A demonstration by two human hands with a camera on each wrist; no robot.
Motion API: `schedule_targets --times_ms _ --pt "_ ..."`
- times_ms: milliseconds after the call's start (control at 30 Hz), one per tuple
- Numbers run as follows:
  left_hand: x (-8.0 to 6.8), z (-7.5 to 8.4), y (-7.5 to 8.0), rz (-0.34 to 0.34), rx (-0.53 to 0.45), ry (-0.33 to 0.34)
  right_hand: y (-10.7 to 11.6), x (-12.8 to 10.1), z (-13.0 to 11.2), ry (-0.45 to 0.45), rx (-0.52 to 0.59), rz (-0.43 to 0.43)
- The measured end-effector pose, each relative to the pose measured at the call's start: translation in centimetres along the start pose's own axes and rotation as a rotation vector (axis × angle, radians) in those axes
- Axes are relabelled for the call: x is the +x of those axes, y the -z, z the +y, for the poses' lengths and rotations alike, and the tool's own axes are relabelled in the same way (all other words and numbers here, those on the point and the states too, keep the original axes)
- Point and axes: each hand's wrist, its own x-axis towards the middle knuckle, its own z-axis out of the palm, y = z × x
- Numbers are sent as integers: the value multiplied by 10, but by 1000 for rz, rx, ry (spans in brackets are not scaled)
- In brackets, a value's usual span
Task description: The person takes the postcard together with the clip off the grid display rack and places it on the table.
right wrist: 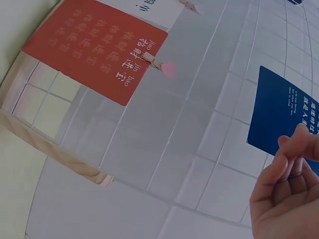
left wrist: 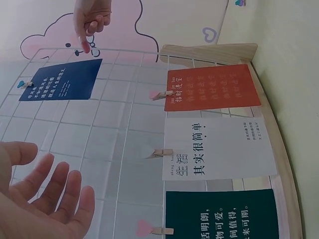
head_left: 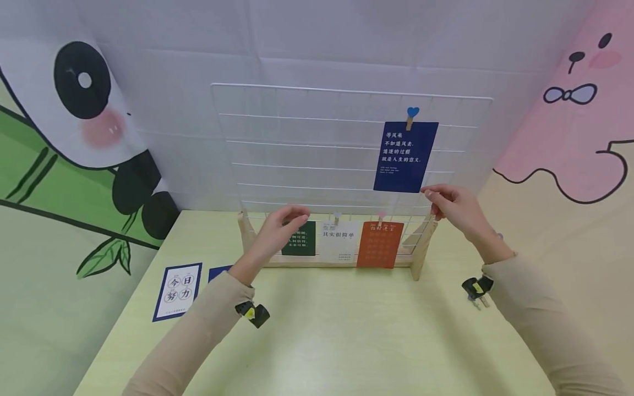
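Note:
A dark blue card (head_left: 406,157) with white writing hangs from a wooden clip with a blue heart (head_left: 413,113) on the upper right of a white wire grid (head_left: 297,129). My right hand (head_left: 455,212) has its fingertips right at the card's lower right corner; in the left wrist view, a small gap shows between them and the card's edge. My left hand (head_left: 277,231), fingers loosely bent and holding nothing, is raised before the grid and overlaps a green card (head_left: 304,242). Right of that hang a white card (head_left: 338,245) and an orange-red card (left wrist: 214,88), each clipped at its top.
The grid stands in a wooden base (head_left: 420,258) at the back of a pale yellow table (head_left: 337,330). At the left lie a blue-bordered white card (head_left: 176,291) and another blue-edged card (head_left: 218,271), partly behind my left arm. A cartoon-printed cloth hangs behind.

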Motion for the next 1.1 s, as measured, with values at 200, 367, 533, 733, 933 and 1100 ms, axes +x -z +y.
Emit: schedule_targets --times_ms 200,367,533,733,933,1100 --pt "10 5 -7 -39 11 11 4 6 -11 -21 5 27" --pt "17 8 -14 -55 13 -26 7 13 -18 -18 -23 46" --pt "24 10 -22 -53 39 -33 9 18 -22 3 -9 60" --pt "32 9 -31 -31 63 -42 11 21 -27 19 -13 65" --pt "36 11 -38 -23 54 -52 11 25 -32 18 -33 81" --pt "39 15 -43 -13 53 -67 11 29 -33 21 -22 104"
